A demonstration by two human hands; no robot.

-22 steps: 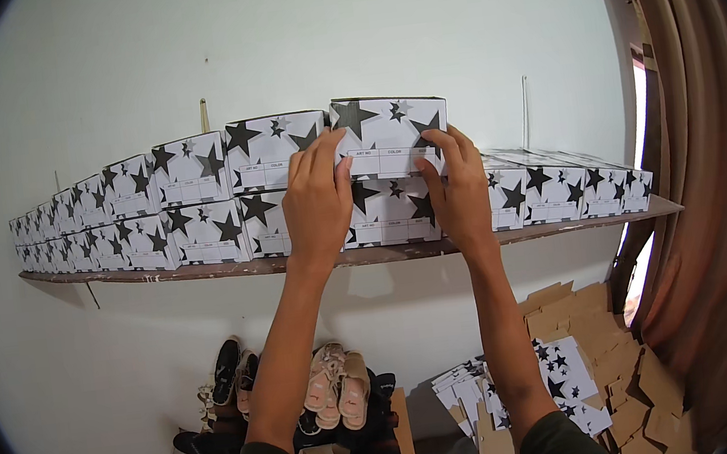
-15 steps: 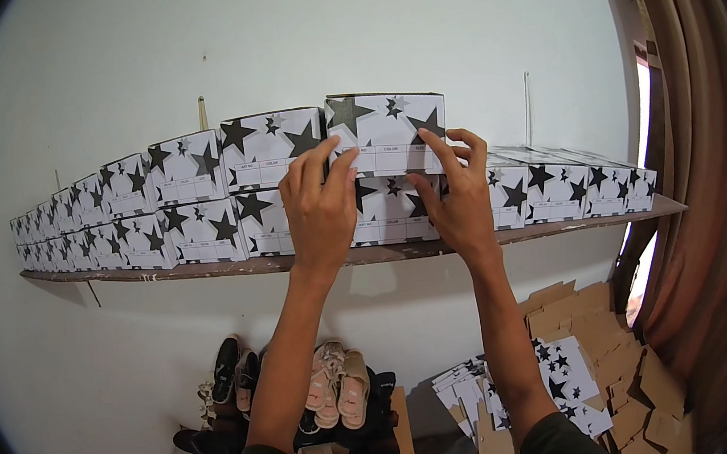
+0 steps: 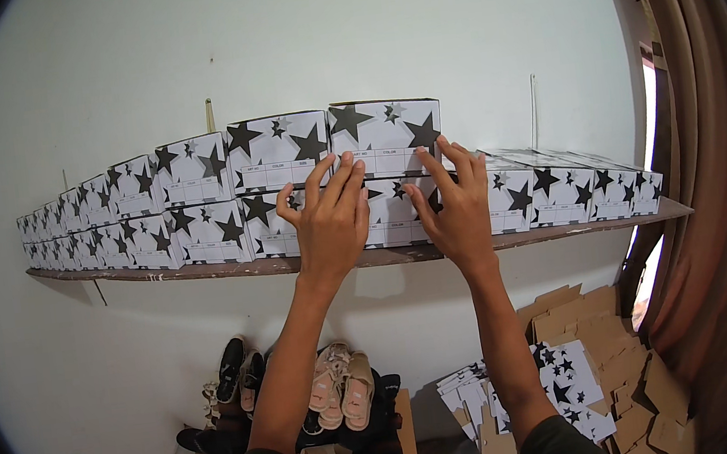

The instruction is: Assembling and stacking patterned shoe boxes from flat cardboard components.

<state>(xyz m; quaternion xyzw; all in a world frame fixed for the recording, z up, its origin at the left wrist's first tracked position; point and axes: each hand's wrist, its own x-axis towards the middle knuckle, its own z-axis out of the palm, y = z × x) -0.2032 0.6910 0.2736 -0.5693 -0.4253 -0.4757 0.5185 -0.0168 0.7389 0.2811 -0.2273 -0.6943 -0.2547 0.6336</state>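
A white shoe box (image 3: 384, 126) printed with black and grey stars sits at the right end of the upper row. The fingertips of my left hand (image 3: 332, 231) rest against its lower left front, with the fingers stretched out. My right hand (image 3: 459, 216) is at its lower right corner, fingers spread and thumb apart. Neither hand is wrapped around the box. Just to its left stands another star-printed shoe box (image 3: 278, 143), with a narrow gap between them. Lower-row boxes (image 3: 394, 223) are partly hidden behind my hands.
A brown wall shelf (image 3: 278, 266) carries two rows of boxes, a single row at the right. Below are shoes and sandals (image 3: 347, 395) on a cardboard box, flat star-printed box sheets (image 3: 570, 383) and brown cardboard (image 3: 642, 392). A brown curtain (image 3: 709, 188) hangs at the right.
The upper-row box sits slightly farther back, nearly in line with its neighbour. My hands have slid down its front, and my right fingers have loosened from its side.
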